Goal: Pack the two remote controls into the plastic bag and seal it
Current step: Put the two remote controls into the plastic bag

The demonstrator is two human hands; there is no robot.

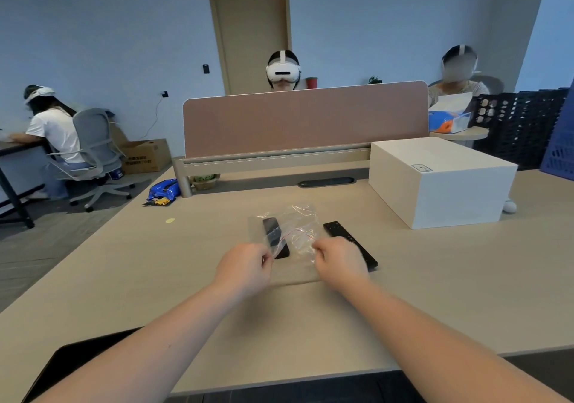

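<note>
A clear plastic bag (295,225) with a red zip line is held up over the table by both hands at its near edge. My left hand (245,267) pinches the bag's left side and my right hand (340,263) pinches its right side. One black remote control (275,235) shows through the bag's left part; I cannot tell whether it lies inside or under the bag. The second black remote control (344,236) lies flat on the table just right of the bag, its near end hidden by my right hand.
A large white box (441,179) stands at the right on the light wooden table (155,278). A brown desk divider (304,120) runs across the back. Blue snack packets (163,190) lie at the far left corner. Three people with headsets sit beyond.
</note>
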